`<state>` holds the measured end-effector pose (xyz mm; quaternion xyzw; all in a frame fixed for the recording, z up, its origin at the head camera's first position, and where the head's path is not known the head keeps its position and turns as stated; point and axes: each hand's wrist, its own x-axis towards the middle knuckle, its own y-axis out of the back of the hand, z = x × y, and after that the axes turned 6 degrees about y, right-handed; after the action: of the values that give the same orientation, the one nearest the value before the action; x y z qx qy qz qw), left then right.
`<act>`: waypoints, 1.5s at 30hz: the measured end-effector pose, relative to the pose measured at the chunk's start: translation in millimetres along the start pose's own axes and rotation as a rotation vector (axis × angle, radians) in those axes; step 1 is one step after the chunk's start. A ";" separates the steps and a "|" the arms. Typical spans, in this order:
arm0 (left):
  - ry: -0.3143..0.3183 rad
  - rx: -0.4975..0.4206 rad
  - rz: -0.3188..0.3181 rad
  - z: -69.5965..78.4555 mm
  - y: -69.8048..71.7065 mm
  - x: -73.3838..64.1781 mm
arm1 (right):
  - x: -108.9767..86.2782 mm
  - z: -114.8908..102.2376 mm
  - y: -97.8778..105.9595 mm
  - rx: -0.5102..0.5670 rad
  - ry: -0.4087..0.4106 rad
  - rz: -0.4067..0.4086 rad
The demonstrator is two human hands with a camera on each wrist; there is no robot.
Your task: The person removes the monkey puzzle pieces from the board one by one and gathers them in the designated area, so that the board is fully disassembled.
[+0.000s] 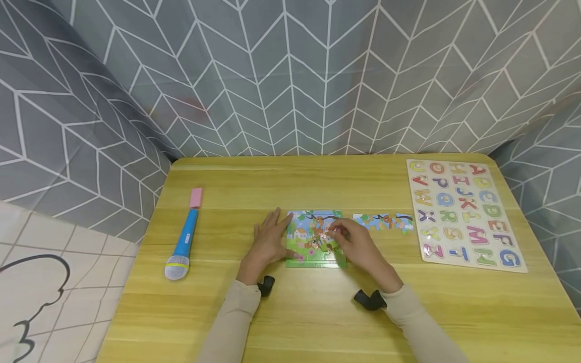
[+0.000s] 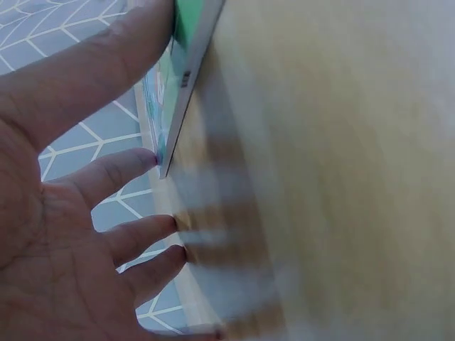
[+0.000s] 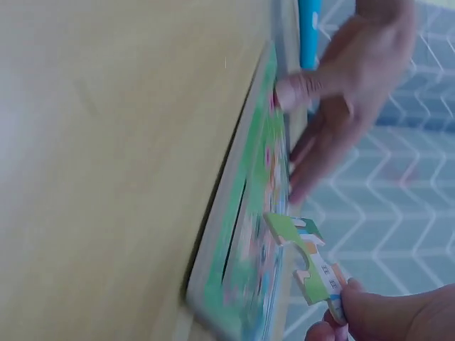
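Observation:
A jigsaw puzzle in a green-edged tray lies on the table, showing a house, a tree branch and grass. My left hand rests at its left side, thumb on the lower left corner and fingers spread past the edge. In the left wrist view the thumb presses on the tray's green border. Over the right part of the picture, my right hand pinches a puzzle piece between thumb and fingers. The right wrist view shows that piece tilted above the board, green with a small house on it.
A strip of joined puzzle pieces lies right of the tray. Farther right is a letter board. A blue toy microphone and a pink block lie at the left. Behind the table hangs a grey patterned curtain.

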<state>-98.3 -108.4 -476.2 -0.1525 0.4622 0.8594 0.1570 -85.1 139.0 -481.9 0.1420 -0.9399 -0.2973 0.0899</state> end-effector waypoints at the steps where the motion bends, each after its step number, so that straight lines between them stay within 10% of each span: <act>1: 0.000 0.007 0.004 -0.4 0.4 -0.2 | -1.6 2.4 3.2 -0.002 -0.020 0.009; 24: 0.013 0.019 0.005 -4.8 8.0 -1.8 | -30.6 45.5 38.9 -0.082 -0.215 0.169; 45: 0.004 0.026 0.013 -5.3 8.0 -2.9 | -37.8 44.1 47.1 -0.181 -0.272 0.152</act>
<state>-98.4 -117.5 -471.8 -0.1493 0.4746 0.8540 0.1524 -70.6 211.5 -493.1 0.0203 -0.9208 -0.3896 -0.0033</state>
